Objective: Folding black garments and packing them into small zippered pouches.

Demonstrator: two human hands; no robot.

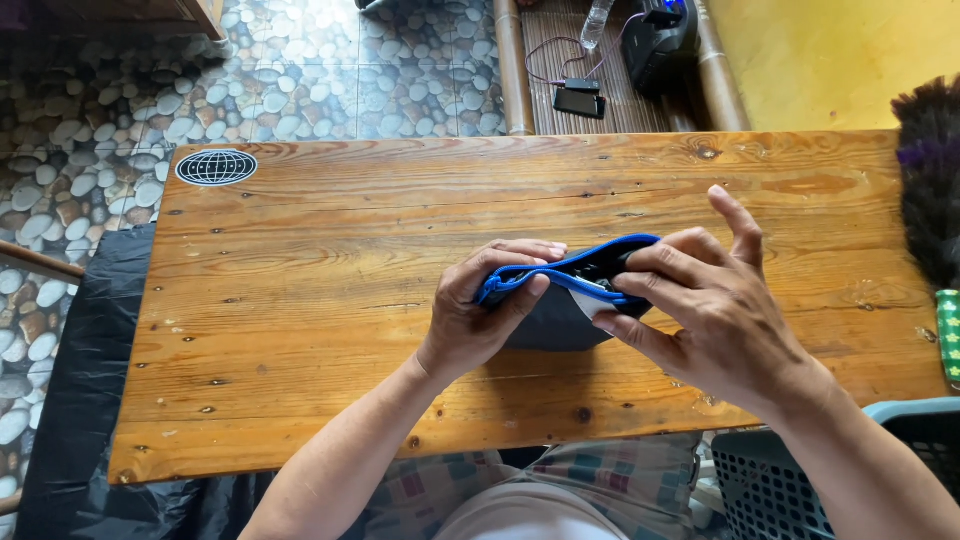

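A dark pouch [560, 322] with a bright blue rim rests on a wooden table [330, 270], its mouth held apart. My left hand [480, 310] grips the pouch's left end, thumb over the blue edge. My right hand [715, 310] pinches the right end of the rim, thumb and middle fingers on it, index finger raised clear. A small white tag shows at the pouch's mouth by my right thumb. What is inside the pouch is hidden.
A round globe sticker [216, 167] sits at the table's far left corner. A dark feather duster [930, 170] lies at the right edge. A grey plastic basket [800, 480] stands below right. A phone [580, 100] and black device [660, 40] lie on a bench beyond. Black sheet [80, 380] covers the pebble floor at left.
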